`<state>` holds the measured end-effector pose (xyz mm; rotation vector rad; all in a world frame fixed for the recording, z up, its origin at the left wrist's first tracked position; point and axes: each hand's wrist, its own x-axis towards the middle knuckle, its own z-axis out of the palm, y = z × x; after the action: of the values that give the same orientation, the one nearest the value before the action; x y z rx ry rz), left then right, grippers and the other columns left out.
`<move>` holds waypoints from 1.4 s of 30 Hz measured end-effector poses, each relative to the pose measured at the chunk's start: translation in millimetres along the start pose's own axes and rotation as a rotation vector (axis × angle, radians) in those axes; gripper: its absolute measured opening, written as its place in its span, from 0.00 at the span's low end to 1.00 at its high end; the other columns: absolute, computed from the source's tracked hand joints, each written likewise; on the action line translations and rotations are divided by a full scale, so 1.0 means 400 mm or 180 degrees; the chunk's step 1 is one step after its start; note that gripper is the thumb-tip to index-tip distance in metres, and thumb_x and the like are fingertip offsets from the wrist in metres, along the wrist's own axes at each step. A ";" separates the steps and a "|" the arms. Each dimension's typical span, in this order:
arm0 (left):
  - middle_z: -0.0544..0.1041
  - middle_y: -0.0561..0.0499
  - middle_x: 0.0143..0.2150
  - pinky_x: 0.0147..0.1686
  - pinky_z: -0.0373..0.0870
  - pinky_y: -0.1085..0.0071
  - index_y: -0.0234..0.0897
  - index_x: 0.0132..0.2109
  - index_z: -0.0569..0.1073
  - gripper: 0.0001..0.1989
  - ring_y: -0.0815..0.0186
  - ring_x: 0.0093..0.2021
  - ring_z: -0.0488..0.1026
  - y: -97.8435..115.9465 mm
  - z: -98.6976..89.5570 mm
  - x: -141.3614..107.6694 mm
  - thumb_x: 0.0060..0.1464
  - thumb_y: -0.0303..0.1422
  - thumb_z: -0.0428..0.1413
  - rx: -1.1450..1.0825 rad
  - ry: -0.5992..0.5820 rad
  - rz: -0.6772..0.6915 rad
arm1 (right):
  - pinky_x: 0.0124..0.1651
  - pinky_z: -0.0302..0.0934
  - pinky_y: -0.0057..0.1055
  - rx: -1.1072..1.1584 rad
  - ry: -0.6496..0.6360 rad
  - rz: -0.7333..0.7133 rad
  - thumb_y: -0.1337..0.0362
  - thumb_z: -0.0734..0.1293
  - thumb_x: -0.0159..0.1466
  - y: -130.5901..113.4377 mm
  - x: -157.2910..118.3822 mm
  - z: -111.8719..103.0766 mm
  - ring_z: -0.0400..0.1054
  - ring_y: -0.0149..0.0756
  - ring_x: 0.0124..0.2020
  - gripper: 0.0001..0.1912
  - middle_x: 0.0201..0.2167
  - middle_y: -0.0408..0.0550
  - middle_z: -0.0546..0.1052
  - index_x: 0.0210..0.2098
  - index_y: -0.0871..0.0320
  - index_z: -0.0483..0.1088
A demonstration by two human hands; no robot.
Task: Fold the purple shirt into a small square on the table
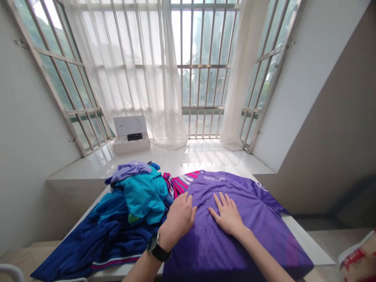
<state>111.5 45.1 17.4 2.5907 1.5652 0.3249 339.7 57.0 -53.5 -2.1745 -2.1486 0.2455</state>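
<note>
A purple T-shirt (205, 243) lies spread on the white table, with white lettering near its collar and a pink striped sleeve (183, 183) on its left. My right hand (228, 214) rests flat on the shirt's upper middle, fingers spread. On the shirt's left side is my left hand (179, 216), thumb apart and fingers bent slightly down onto the cloth; its fingertips are partly hidden. A black watch (158, 247) is on my left wrist. Beside that hand lies a heap of clothes: a teal garment (145, 192), a navy one (117, 239) and a lavender one (129, 171).
The white table (313, 243) shows along the shirt's right edge. Behind it, a white open box (131, 145) with a black device (134, 136) stands on the tiled sill (202, 150). Sheer curtains (132, 78) hang before barred windows. A red-and-white bag (358, 256) sits at the lower right.
</note>
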 end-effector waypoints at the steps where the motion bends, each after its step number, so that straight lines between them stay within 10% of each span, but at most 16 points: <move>1: 0.70 0.35 0.62 0.61 0.62 0.59 0.31 0.63 0.67 0.22 0.52 0.62 0.66 -0.021 -0.016 0.060 0.68 0.35 0.43 0.0149 -0.0105 -0.0081 | 0.72 0.32 0.49 0.0022 -0.0017 -0.0003 0.38 0.51 0.68 0.000 -0.001 -0.003 0.37 0.55 0.74 0.43 0.74 0.56 0.47 0.73 0.57 0.49; 8: 0.73 0.43 0.55 0.50 0.73 0.53 0.34 0.56 0.71 0.17 0.56 0.51 0.73 -0.218 -0.037 0.301 0.65 0.39 0.56 0.0528 -0.0662 -0.0900 | 0.73 0.31 0.47 0.0171 -0.0023 -0.0004 0.35 0.49 0.67 0.010 -0.007 -0.015 0.36 0.52 0.74 0.44 0.75 0.53 0.47 0.73 0.55 0.49; 20: 0.76 0.49 0.44 0.46 0.67 0.70 0.39 0.49 0.69 0.17 0.62 0.44 0.70 -0.230 -0.070 0.337 0.68 0.40 0.38 -0.0454 -0.0558 -0.0056 | 0.72 0.31 0.47 0.0221 0.0011 0.0032 0.36 0.49 0.67 0.015 0.002 -0.006 0.37 0.52 0.74 0.44 0.74 0.52 0.48 0.73 0.56 0.49; 27: 0.71 0.56 0.24 0.34 0.66 0.69 0.39 0.27 0.70 0.14 0.63 0.29 0.68 -0.287 -0.161 0.320 0.36 0.35 0.68 -0.0283 -0.1380 -0.0004 | 0.72 0.33 0.46 0.0162 0.0060 0.0095 0.37 0.50 0.68 0.009 0.002 -0.014 0.39 0.52 0.74 0.43 0.74 0.52 0.48 0.72 0.56 0.50; 30: 0.66 0.57 0.18 0.33 0.65 0.70 0.36 0.23 0.68 0.16 0.65 0.28 0.66 -0.314 -0.195 0.306 0.41 0.38 0.67 -0.0265 -0.1504 0.0007 | 0.72 0.34 0.46 0.0123 0.0097 0.0120 0.37 0.50 0.68 0.006 0.002 -0.015 0.40 0.51 0.74 0.42 0.74 0.53 0.50 0.72 0.56 0.51; 36: 0.75 0.54 0.33 0.38 0.66 0.75 0.31 0.44 0.72 0.23 0.68 0.34 0.67 -0.329 -0.229 0.280 0.68 0.47 0.42 -0.0570 -0.0829 0.0285 | 0.72 0.34 0.46 0.0077 0.0120 0.0110 0.38 0.51 0.68 0.003 0.005 -0.011 0.40 0.52 0.74 0.41 0.74 0.54 0.51 0.72 0.56 0.52; 42: 0.76 0.48 0.36 0.43 0.66 0.66 0.36 0.39 0.74 0.10 0.57 0.41 0.72 -0.348 -0.257 0.308 0.60 0.39 0.55 0.0173 -0.0157 -0.0182 | 0.69 0.40 0.49 0.0041 0.0043 0.0096 0.40 0.54 0.67 -0.037 0.020 -0.010 0.42 0.56 0.73 0.40 0.73 0.56 0.51 0.72 0.55 0.53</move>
<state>23.1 216.4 106.6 2.5669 1.6502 0.2149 326.0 65.6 -47.6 -2.1965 -2.1029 0.2450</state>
